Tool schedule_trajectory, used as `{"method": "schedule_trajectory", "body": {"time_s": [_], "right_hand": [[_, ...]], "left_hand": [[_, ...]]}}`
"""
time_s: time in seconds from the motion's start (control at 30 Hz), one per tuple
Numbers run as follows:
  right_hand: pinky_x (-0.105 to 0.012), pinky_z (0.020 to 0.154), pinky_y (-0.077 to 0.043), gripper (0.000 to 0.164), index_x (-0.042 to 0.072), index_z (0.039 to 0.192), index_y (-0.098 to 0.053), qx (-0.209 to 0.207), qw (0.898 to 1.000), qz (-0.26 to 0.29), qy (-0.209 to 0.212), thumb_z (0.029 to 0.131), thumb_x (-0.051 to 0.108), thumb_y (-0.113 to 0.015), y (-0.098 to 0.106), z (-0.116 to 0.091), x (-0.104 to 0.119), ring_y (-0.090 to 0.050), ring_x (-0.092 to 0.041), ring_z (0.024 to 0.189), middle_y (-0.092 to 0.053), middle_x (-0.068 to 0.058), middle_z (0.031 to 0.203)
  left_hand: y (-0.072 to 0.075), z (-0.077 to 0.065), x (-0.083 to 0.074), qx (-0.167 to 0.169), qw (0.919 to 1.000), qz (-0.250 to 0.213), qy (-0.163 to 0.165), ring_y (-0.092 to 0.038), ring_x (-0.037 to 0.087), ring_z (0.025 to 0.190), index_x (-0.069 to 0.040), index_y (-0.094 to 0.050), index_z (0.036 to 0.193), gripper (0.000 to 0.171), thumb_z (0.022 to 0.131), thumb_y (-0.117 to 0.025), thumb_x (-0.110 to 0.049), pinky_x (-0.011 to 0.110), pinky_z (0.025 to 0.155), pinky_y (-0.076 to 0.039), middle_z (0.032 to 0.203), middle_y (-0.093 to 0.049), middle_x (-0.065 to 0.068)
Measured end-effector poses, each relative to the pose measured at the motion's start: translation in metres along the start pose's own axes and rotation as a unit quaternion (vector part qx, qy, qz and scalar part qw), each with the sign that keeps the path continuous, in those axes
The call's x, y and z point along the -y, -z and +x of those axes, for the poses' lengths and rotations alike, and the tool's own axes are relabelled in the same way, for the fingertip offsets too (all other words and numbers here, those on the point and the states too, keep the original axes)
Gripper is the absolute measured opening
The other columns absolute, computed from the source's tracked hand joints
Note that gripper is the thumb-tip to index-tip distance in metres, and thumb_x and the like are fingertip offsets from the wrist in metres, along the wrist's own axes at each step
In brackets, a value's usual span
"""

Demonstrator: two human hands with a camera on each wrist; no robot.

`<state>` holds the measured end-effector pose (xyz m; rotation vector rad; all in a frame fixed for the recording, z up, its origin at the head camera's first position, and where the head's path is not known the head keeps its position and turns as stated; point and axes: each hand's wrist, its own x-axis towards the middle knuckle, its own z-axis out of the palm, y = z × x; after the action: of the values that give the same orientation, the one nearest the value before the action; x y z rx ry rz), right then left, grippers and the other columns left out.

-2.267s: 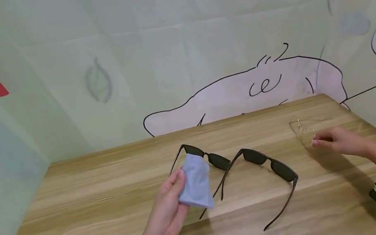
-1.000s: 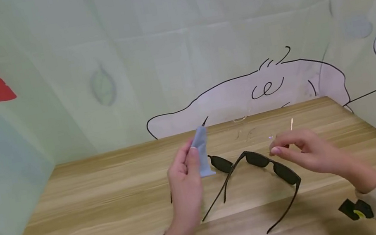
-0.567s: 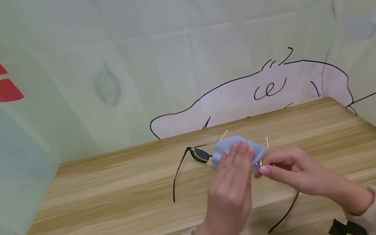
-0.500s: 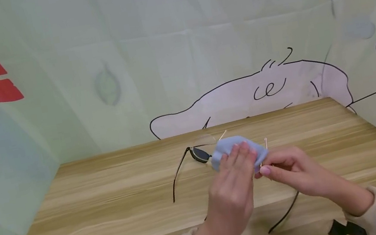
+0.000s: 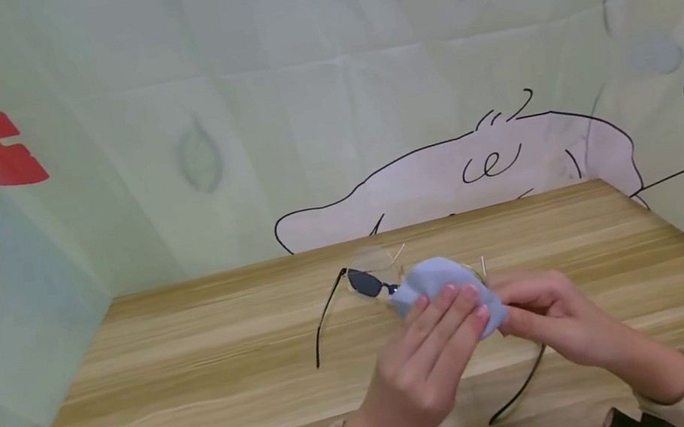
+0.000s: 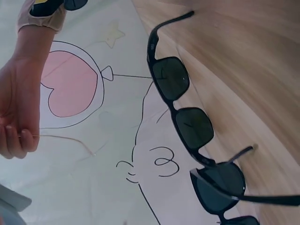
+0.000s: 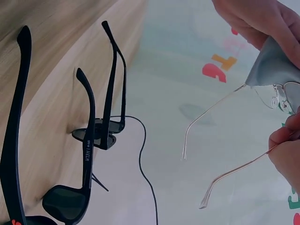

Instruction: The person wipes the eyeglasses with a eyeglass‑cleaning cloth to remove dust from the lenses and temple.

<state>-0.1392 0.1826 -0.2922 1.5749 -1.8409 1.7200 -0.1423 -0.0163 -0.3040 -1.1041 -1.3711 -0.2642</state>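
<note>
In the head view my left hand (image 5: 421,371) holds a blue cleaning cloth (image 5: 444,283) over a lens of clear eyeglasses, its fingers laid along the front. My right hand (image 5: 554,309) pinches the eyeglasses (image 5: 372,260) at the right end of the frame. They are raised above the table, with one lens and thin temples showing beyond the cloth. The right wrist view shows the metal-rimmed eyeglasses (image 7: 213,112) with both temples extended and the cloth (image 7: 274,65) folded over the rim. The left thumb is hidden in the head view.
Two black sunglasses lie on the wooden table (image 5: 204,367) beneath my hands. One shows its left lens (image 5: 364,283); the other shows only a temple (image 5: 521,392) in the head view. Both appear in the left wrist view, the nearer being the upper sunglasses (image 6: 192,126). A printed backdrop (image 5: 294,100) stands behind.
My right hand picked up the eyeglasses from the table's right side and brought them to the middle. My left hand moved right and put the cloth on a lens; lately it slid slightly down and right.
</note>
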Motion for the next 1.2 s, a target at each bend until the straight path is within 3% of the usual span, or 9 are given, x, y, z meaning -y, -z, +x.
{"method": "schedule_trajectory", "body": {"time_s": [0.13,0.33,0.5,0.63,0.77,0.97,1.2], "right_hand": [[-0.029,0.051,-0.038,0.025,0.002,0.097,-0.063,-0.016,0.999,0.002,-0.036,0.091,-0.013,-0.044,0.001,0.001,0.007,-0.044,-0.017,0.067,-0.053,-0.006,0.079],[-0.028,0.063,-0.046,0.032,0.005,0.094,-0.065,-0.007,0.996,-0.04,-0.077,0.086,-0.018,-0.045,0.001,0.004,0.016,-0.051,-0.014,0.077,-0.063,-0.004,0.088],[-0.029,0.068,-0.049,0.031,0.004,0.095,-0.065,0.006,0.996,-0.036,-0.08,0.086,-0.018,-0.046,0.0,0.004,0.017,-0.054,-0.015,0.081,-0.064,-0.006,0.09],[-0.028,0.065,-0.049,0.031,0.002,0.097,-0.065,0.012,0.998,-0.033,-0.056,0.086,-0.019,-0.046,-0.001,0.005,0.014,-0.053,-0.016,0.078,-0.062,-0.006,0.086],[-0.026,0.07,-0.051,0.026,0.0,0.104,-0.064,0.016,1.0,-0.006,-0.019,0.089,-0.014,-0.046,-0.001,0.006,0.008,-0.056,-0.014,0.083,-0.064,-0.006,0.094],[-0.029,0.055,-0.045,0.012,0.0,0.095,-0.062,-0.003,0.999,0.02,0.025,0.093,-0.001,-0.05,-0.006,0.005,0.003,-0.051,-0.018,0.074,-0.056,-0.009,0.084],[-0.027,0.07,-0.05,0.025,-0.006,0.11,-0.063,0.003,0.997,0.062,0.047,0.094,-0.006,-0.045,-0.006,0.007,0.005,-0.056,-0.016,0.087,-0.064,-0.009,0.102]], "left_hand": [[0.007,-0.003,0.003,0.009,0.9997,0.016,0.017,-0.063,0.025,0.102,0.002,-0.066,0.104,0.02,0.095,-0.048,-0.002,0.037,0.088,-0.051,0.107,-0.067,0.015],[0.01,-0.002,0.006,0.014,0.9949,0.003,0.099,-0.063,0.027,0.102,0.004,-0.064,0.105,0.022,0.094,-0.045,0.001,0.039,0.092,-0.049,0.108,-0.066,0.018],[0.009,0.002,0.004,0.014,0.9933,-0.025,0.112,-0.062,0.029,0.105,0.006,-0.062,0.107,0.025,0.094,-0.041,0.003,0.04,0.098,-0.044,0.111,-0.065,0.019],[0.007,0.006,0.003,0.027,0.9951,-0.029,0.09,-0.06,0.028,0.108,0.005,-0.063,0.109,0.028,0.094,-0.039,0.004,0.041,0.1,-0.042,0.113,-0.064,0.018],[0.004,0.01,0.003,0.025,0.9988,-0.019,0.037,-0.061,0.027,0.108,0.003,-0.064,0.108,0.024,0.095,-0.045,-0.001,0.04,0.097,-0.045,0.112,-0.065,0.017],[0.003,0.011,0.004,0.011,0.9996,-0.005,-0.025,-0.061,0.026,0.107,0.002,-0.066,0.108,0.021,0.093,-0.051,-0.003,0.038,0.094,-0.047,0.11,-0.066,0.015],[0.011,0.008,0.009,0.005,0.9965,0.005,-0.083,-0.063,0.025,0.103,0.0,-0.067,0.106,0.019,0.094,-0.054,-0.007,0.036,0.091,-0.049,0.106,-0.068,0.014]]}}
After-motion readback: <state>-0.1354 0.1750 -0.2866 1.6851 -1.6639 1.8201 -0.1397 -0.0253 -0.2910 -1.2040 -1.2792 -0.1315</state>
